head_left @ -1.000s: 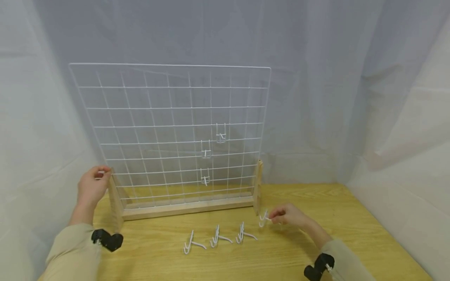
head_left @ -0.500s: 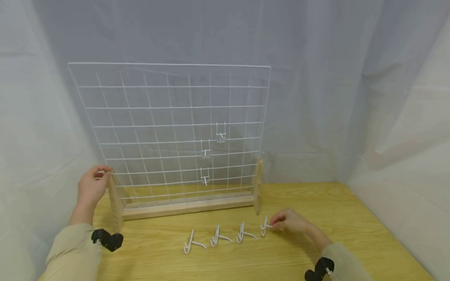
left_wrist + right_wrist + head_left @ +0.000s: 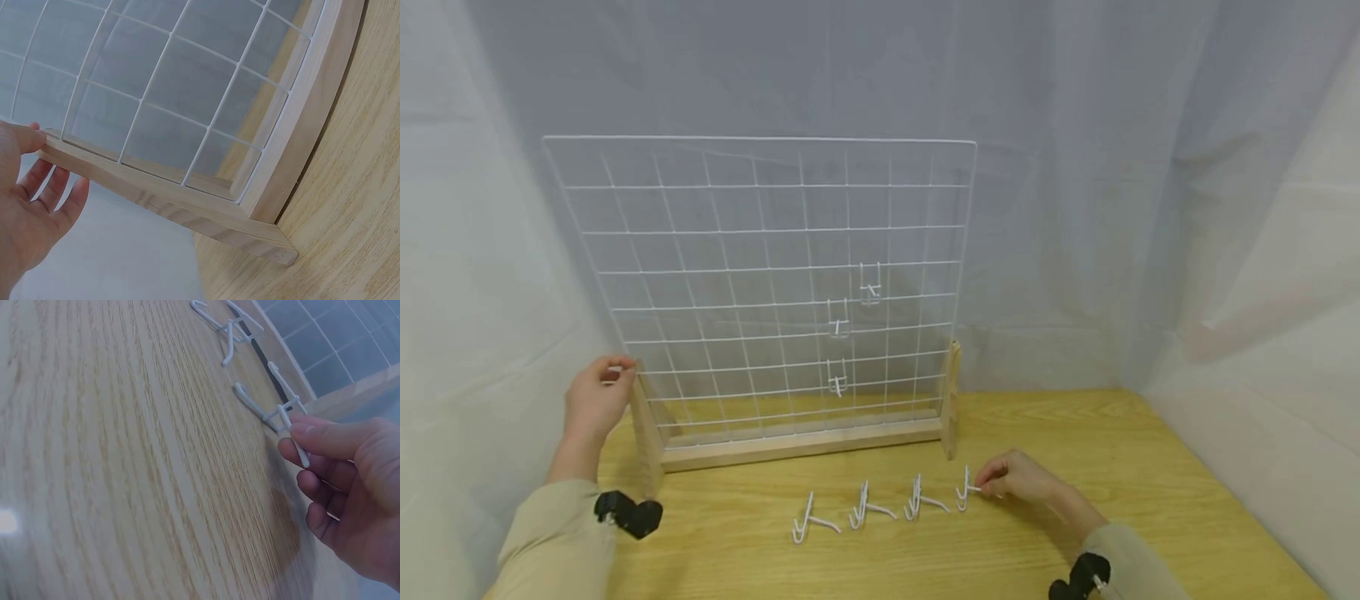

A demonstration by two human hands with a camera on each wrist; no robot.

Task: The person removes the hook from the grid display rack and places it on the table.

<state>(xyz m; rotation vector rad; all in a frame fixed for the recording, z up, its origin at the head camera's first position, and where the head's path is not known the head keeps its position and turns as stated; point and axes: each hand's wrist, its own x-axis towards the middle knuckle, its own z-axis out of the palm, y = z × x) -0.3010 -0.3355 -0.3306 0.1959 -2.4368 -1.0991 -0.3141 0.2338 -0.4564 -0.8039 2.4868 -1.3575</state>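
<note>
Basically, pale sheets [image 3: 1037, 208] hang behind & at the sides, w/ a wood-grain counter [image 3: 715, 550] below. On it, L of ctr., a white wire grid [image 3: 768, 268] stands upright in a wood stand [image 3: 805, 447]. Beige sleeves [image 3: 561, 537] show at the bottom, black wrist cams [image 3: 628, 512] strapped on.

L hand [image 3: 597, 398]: thumb & fingers narrow, pinching the top of the stand's L upright. R hand [image 3: 1018, 477]: thumb & index tips nipped tight on the prong of 1 white hook, other fingers loosely bent.

Held hook [image 3: 964, 492] is at the R end of a row of 4, just in front of the stand's R foot; can't tell if it's touching the counter. Key rel., IMO: it lies just L of the R fingers, prong sideways into the grip, long axis approx. fore-aft, i.e. crosswise to that prong. R hand's nearer by far; L hand's well apart, across the grid. From the hook, the grid is fwd & to the L.

Other 3 loose hooks [image 3: 865, 507] lie on the counter, long axes similar, prongs also R. 3 hung hooks [image 3: 838, 327] sit on the grid, R of ctr.: lower 2 approx. same column, top 1 a bit further R.
</note>
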